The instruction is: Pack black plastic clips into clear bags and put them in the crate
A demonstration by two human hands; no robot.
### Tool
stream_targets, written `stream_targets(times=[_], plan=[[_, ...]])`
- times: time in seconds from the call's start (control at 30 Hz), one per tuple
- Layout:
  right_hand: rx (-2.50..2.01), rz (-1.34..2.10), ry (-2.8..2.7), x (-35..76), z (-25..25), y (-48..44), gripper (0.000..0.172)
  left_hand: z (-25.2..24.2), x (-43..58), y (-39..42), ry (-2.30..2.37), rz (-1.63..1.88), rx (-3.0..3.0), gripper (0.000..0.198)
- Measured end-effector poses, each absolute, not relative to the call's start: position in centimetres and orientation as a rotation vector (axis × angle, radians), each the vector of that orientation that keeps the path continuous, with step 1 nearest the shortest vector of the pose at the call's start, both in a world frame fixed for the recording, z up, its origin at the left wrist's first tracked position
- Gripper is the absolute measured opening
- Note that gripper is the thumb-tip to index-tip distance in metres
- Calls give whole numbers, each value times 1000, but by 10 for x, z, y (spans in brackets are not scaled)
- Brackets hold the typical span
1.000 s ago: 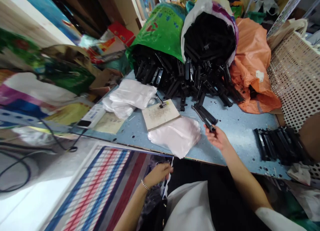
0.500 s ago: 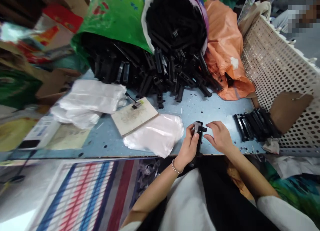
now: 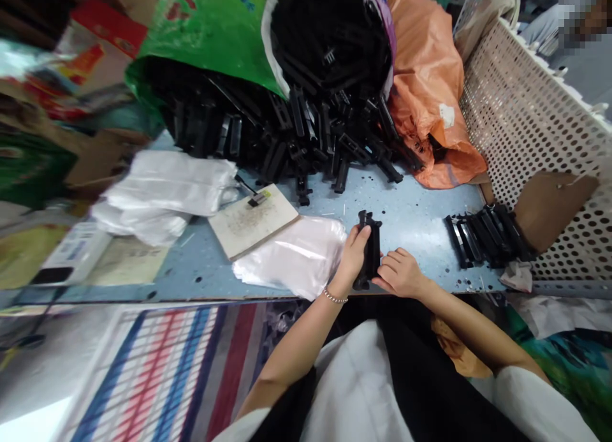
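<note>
A long black plastic part point(image 3: 370, 249) stands nearly lengthwise to me above the front edge of the blue table. My left hand point(image 3: 350, 259) is closed around its left side, the thumb lying over its face. Curled in at the lower right side of the same part, my right hand point(image 3: 400, 273) presses against it with its fingertips partly hidden. Just left of my left hand lies a stack of clear plastic bags point(image 3: 291, 254). To the right, a row of similar black parts point(image 3: 485, 236) lies side by side on the table.
Many loose black parts point(image 3: 306, 136) spill from a green sack point(image 3: 210, 34) and a white-rimmed sack point(image 3: 271, 30) at the back. An orange sack point(image 3: 425, 66) and a white perforated basket point(image 3: 535, 104) border the right. A board point(image 3: 253, 222) and more bags point(image 3: 172, 180) lie left.
The black part has been turned so that its long side now faces up. My right hand has come in from the right, fingers curled, and meets the part's lower side.
</note>
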State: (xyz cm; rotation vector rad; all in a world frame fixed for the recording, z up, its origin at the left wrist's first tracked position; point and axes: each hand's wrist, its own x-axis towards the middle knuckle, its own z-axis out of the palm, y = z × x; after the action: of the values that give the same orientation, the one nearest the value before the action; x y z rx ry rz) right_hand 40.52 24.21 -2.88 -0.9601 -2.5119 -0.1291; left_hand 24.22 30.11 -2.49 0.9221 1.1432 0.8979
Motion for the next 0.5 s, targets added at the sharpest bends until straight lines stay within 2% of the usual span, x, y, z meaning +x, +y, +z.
stream_targets(times=[0.1,0.17,0.23,0.3,0.4,0.5], plan=[[-1149,85,-2516,416,-29,298,44,-58,260,304,1257,918,1108,36],[-1477,81,-2263,426,-24,356,41,-79,280,299,1297,876,1280,33],[-1856,54,-1902,434,-19,412,37,-94,299,292,1275,862,1483,39],[-2056,256,-1671,441,-16,453,40,-102,310,287,1261,879,1660,47],[-2116,543,-1525,449,-20,466,34,-102,303,295,1255,892,1739,46],[-2021,850,-1475,451,-32,422,42,-92,284,317,1163,966,1476,49]])
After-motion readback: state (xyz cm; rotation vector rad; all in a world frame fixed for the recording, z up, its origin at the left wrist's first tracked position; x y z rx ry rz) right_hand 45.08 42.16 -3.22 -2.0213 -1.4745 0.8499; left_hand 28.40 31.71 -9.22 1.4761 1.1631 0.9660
